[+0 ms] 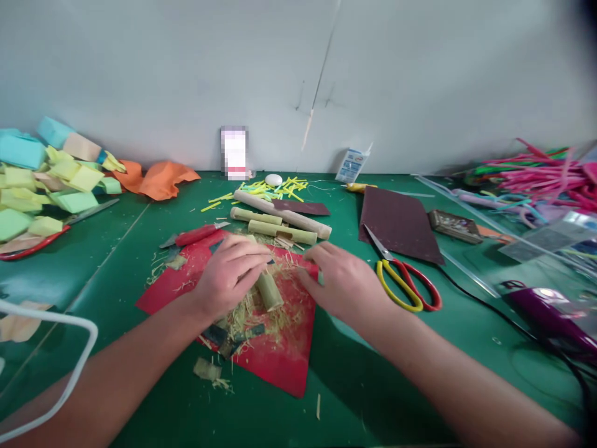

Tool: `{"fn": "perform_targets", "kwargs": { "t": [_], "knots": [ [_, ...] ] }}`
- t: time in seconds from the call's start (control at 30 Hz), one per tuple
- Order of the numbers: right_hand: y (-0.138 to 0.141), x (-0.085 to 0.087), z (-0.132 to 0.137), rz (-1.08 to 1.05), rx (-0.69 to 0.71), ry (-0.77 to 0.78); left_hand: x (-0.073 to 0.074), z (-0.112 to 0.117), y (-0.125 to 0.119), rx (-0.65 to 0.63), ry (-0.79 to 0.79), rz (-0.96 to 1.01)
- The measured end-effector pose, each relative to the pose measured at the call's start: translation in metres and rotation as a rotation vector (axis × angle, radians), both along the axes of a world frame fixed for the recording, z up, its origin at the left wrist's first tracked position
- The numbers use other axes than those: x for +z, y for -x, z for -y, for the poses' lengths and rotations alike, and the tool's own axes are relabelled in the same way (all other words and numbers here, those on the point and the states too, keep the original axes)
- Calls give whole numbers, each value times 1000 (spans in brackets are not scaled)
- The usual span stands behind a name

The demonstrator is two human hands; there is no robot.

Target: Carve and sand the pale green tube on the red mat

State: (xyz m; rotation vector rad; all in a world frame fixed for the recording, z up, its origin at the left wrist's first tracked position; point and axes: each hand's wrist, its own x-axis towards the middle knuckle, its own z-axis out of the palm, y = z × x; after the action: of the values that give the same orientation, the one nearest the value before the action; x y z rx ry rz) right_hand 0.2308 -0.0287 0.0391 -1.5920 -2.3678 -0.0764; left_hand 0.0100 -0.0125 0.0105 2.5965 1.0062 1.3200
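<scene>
My left hand (236, 267) is closed, fingers together, over the upper part of a short bamboo tube (269, 292). A small dark scrap shows at its fingertips; what it holds is not clear. My right hand (342, 277) is closed in a pinch at the right edge of a red sheet (284, 354), with a bit of red between thumb and fingers. Pale shavings (240, 320) and dark scraps (254, 331) lie on the sheet around the tube. Behind my hands rest more bamboo tubes (282, 232) and a longer pale stick (298, 218). A red-handled knife (196, 234) lies on the sheet's upper left.
Scissors (410, 286) and a dark brown sheet (401, 224) lie to the right, near a clear tray (471, 274) and a purple device (555, 320). Yellow strips (293, 186) and a lit phone (234, 152) are at the back. Folded papers (69, 174) pile up left.
</scene>
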Motion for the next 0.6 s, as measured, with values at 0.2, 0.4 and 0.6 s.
{"fn": "perform_targets", "kwargs": {
  "t": [0.2, 0.4, 0.6],
  "knots": [
    [28, 6, -55, 285, 410, -169, -1, -7, 8, 286, 69, 402],
    [60, 3, -88, 494, 784, -337, -4, -19, 21, 456, 161, 628],
    [65, 3, -93, 528, 874, -251, -4, -20, 21, 423, 180, 629]
  ]
}}
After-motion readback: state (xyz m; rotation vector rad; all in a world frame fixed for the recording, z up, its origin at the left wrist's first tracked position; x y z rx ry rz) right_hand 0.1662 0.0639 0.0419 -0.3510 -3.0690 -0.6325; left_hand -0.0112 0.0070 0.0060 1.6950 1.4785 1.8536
